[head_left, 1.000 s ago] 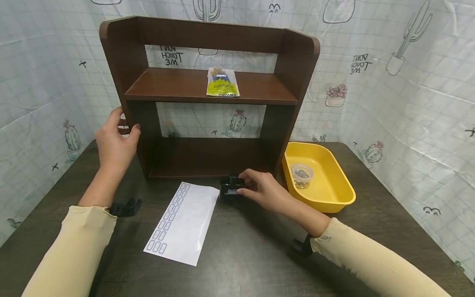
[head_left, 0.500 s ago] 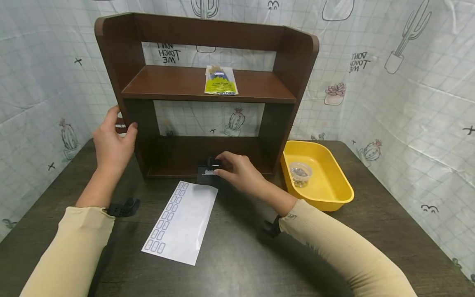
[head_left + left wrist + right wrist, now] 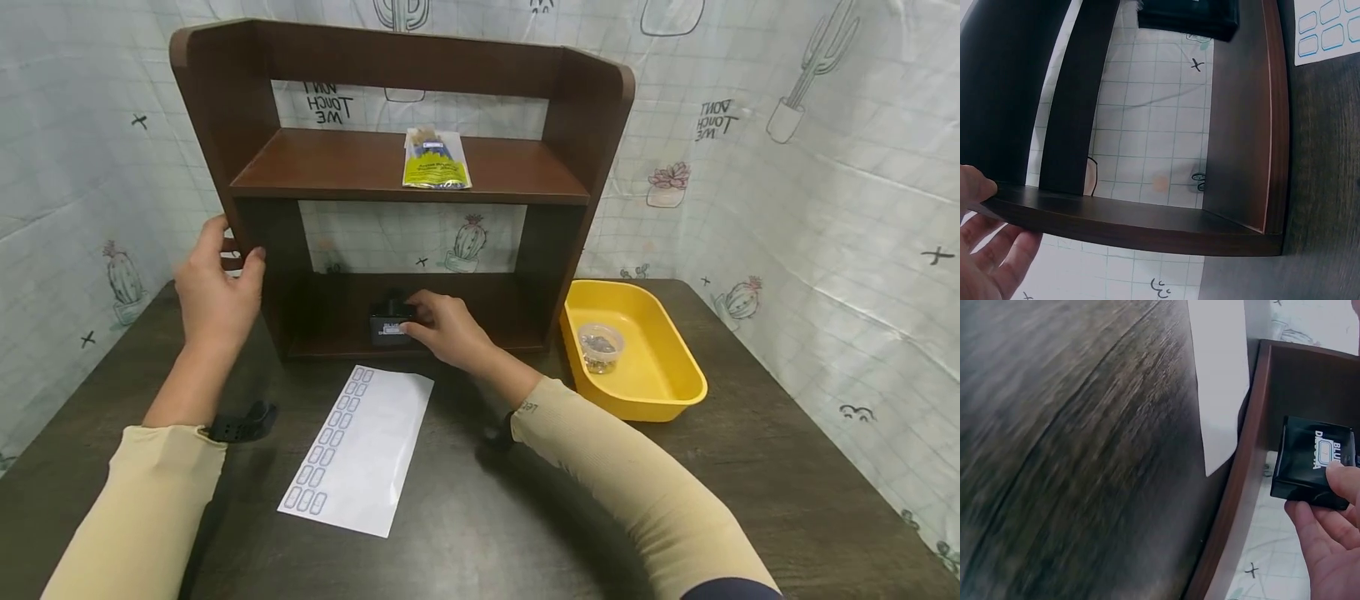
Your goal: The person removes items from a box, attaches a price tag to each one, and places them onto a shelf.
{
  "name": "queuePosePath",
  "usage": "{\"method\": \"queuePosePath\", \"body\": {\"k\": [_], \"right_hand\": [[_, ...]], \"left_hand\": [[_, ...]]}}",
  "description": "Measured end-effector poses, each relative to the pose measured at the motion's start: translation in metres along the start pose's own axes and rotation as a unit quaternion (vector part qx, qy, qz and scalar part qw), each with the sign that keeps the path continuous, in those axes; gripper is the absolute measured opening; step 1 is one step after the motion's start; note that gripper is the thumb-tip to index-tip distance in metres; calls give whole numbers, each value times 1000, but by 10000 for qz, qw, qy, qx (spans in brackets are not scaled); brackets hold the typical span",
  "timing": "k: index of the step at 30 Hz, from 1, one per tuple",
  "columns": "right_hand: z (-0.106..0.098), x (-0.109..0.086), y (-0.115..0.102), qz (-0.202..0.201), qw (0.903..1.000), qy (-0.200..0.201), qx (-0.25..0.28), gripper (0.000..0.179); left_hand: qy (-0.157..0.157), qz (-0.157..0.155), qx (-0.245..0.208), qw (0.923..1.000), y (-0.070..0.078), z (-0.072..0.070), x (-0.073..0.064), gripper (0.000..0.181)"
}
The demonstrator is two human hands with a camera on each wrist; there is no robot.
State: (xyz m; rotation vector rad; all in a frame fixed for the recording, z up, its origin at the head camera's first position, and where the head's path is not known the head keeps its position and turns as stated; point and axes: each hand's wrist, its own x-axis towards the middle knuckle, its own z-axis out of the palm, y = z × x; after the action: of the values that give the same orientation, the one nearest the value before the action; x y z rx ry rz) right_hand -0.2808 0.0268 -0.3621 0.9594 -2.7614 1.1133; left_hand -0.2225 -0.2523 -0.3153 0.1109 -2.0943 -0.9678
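My right hand [image 3: 452, 332] pinches a square black perfume bottle [image 3: 384, 327] with a narrow black cap, "BLUE" lettering and a small blue-edged label. The bottle is at the lower compartment of the dark brown shelf [image 3: 408, 197], above its bottom board. In the right wrist view, my thumb lies on the front of the bottle [image 3: 1297, 459] and my fingers are behind it. My left hand [image 3: 217, 292] grips the left side panel of the shelf. In the left wrist view, the thumb and fingers of that hand [image 3: 988, 250] are on either side of the panel edge.
A white sheet of blue-edged labels [image 3: 367, 450] lies before the shelf. Right of it stands a yellow tray [image 3: 667, 350] holding a small clear tub [image 3: 600, 348] of tiny pieces. A yellow-and-clear packet [image 3: 437, 162] leans on the upper shelf.
My right hand has carried the perfume bottle leftward and forward, from the tabletop to the lower compartment. My left hand keeps its grip on the side panel. The head view has shifted slightly.
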Motion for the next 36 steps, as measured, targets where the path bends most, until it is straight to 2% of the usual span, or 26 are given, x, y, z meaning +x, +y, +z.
{"method": "queuePosePath", "body": {"k": [12, 28, 36], "right_hand": [[16, 7, 2, 133, 9998, -122, 117, 42], [18, 11, 1, 193, 9995, -129, 199, 43], [16, 6, 4, 511, 9977, -349, 268, 57]], "left_hand": [[73, 24, -36, 10000, 0, 2, -2, 38], [161, 98, 34, 9998, 1, 2, 0, 38], [121, 115, -2, 9999, 0, 2, -1, 39]]}}
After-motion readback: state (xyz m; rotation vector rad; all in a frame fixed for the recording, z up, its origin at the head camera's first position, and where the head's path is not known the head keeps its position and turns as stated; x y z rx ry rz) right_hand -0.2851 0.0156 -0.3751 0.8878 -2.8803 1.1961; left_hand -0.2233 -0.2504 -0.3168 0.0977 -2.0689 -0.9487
